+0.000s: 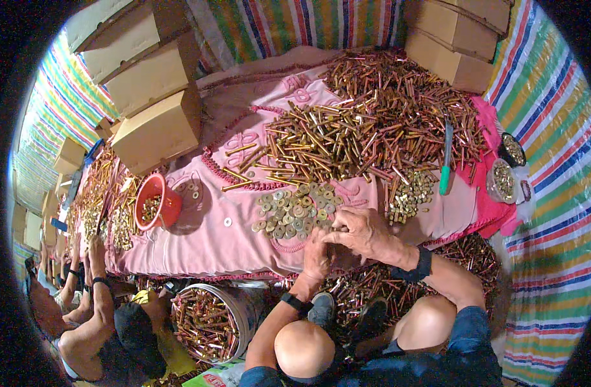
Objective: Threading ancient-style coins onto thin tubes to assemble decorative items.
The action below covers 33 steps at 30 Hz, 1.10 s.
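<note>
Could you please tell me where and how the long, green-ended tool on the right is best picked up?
Probably by its green end, with the right hand coming from the near side. That end points toward the near edge, beside bare pink cloth, while the blue-grey shaft reaches away among heaped metal rods, so it looks easier to close on.

Premises: apparently a makeshift metal-hardware workshop. Walls were striped plastic sheeting (553,213). A pink cloth (198,248), spread as work surface, bore heaped metal rods (385,116), washers (295,213) and small brass-coloured pieces (411,193). Cardboard boxes (157,132) stood stacked; a red bucket (168,201) held small parts, a larger pale bucket (245,316) more rods. Co-workers (92,332) were grouped at left.
</note>
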{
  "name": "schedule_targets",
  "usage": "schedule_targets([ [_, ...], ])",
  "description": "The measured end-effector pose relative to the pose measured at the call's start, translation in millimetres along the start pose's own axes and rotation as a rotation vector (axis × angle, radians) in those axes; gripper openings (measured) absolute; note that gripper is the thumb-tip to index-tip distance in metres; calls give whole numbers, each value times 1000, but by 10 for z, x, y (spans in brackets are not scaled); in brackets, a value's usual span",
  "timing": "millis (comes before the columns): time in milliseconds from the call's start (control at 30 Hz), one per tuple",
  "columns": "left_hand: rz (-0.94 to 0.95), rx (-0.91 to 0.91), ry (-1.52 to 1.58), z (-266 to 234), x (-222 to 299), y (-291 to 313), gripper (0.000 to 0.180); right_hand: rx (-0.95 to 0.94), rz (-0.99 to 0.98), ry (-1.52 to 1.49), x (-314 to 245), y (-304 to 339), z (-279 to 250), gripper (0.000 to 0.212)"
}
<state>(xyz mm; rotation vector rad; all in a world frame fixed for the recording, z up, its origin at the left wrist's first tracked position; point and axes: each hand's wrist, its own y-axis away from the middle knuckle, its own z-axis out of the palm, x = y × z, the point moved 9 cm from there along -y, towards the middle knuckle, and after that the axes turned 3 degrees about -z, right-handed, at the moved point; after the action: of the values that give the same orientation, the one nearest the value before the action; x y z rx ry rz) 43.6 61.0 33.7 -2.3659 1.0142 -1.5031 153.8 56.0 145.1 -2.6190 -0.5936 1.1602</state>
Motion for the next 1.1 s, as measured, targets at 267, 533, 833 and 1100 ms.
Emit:
schedule_targets([
  [267, -33, 9, -37, -65, 109, -31, 30, 9, -103, 14, -97, 29, -45, 30],
  [533, -80, -8, 54, -171, 269, -121, 18, 157, 175, 323, 821, -188, -429, 28],
  [833, -38, 57, 128, -212, 191, -142, 23, -5, 155, 747, 1412, -271, -187, 28],
  [1100, -159, -25, 115, -181, 186, -150, 21, -41, -271, 1079, 1266, -322, -27, 11],
])
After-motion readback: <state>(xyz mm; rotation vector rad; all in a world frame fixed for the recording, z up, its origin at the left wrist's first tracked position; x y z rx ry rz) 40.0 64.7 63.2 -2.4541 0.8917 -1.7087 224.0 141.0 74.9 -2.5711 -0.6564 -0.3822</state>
